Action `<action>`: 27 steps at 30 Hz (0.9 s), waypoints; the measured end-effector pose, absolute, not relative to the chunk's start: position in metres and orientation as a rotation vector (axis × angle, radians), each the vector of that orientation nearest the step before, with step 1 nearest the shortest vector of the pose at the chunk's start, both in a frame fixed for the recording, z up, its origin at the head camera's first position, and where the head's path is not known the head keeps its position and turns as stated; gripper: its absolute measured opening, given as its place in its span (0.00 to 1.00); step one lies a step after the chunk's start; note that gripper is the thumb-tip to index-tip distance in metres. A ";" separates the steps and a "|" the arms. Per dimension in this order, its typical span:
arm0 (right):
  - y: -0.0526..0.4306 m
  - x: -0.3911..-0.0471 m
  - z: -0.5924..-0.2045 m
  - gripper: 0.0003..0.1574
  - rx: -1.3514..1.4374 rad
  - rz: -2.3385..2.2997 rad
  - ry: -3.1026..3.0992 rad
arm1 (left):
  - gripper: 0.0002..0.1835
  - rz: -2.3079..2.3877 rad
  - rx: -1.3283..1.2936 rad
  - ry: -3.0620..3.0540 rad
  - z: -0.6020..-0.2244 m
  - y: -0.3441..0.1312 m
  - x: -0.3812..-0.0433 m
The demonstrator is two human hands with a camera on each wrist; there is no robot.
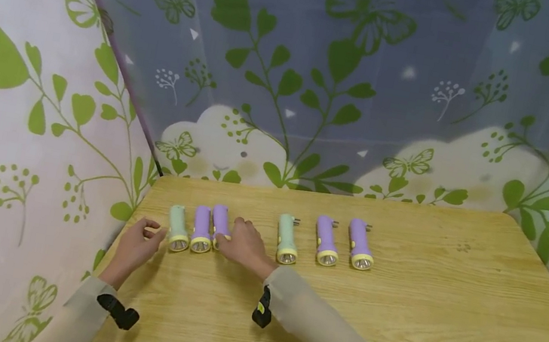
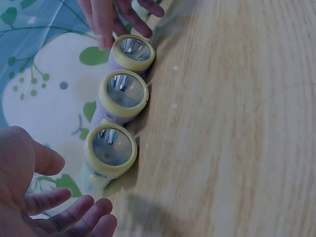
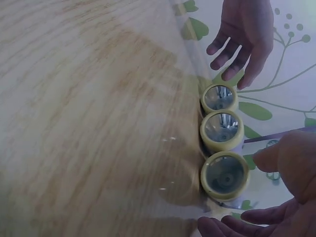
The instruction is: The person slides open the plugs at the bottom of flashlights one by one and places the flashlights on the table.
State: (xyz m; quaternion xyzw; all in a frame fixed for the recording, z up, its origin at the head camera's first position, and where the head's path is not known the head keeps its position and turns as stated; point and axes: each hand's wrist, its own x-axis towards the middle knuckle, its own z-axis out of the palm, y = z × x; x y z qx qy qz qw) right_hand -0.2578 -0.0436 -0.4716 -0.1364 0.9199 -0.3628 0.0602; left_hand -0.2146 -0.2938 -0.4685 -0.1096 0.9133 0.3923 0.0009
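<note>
On the left part of the table, a mint green flashlight [image 1: 178, 227] and two purple flashlights, the middle one [image 1: 202, 228] and the right one [image 1: 220, 223], lie close together, their yellow-rimmed lenses facing me. My left hand [image 1: 137, 246] is just left of the green flashlight, fingers loosely spread and holding nothing. My right hand [image 1: 247, 246] is at the right side of the right purple flashlight, covering part of its lens end. The right wrist view shows its thumb and fingers spread apart beside that flashlight's lens [image 3: 224, 175]; whether they touch it, I cannot tell.
Farther right lie another green flashlight [image 1: 287, 238] and two purple ones, one in the middle [image 1: 326, 240] and one at the end [image 1: 360, 244], with plug prongs showing. Patterned cloth [image 1: 279, 75] hangs behind and left of the wooden table [image 1: 445, 320].
</note>
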 end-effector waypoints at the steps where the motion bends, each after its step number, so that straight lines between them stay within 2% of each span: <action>1: -0.044 -0.258 -0.473 0.29 -0.398 -1.096 2.778 | 0.23 1.239 -0.346 2.861 -0.469 -0.294 -0.214; 14: -0.052 -0.265 -0.479 0.32 -0.369 -1.099 2.754 | 0.25 1.208 -0.386 2.805 -0.479 -0.299 -0.210; 21: -0.055 -0.269 -0.480 0.23 -0.357 -1.134 2.732 | 0.25 1.207 -0.413 2.799 -0.484 -0.296 -0.213; 27: -0.056 -0.272 -0.482 0.22 -0.329 -1.215 2.689 | 0.25 1.235 -0.419 2.783 -0.488 -0.296 -0.213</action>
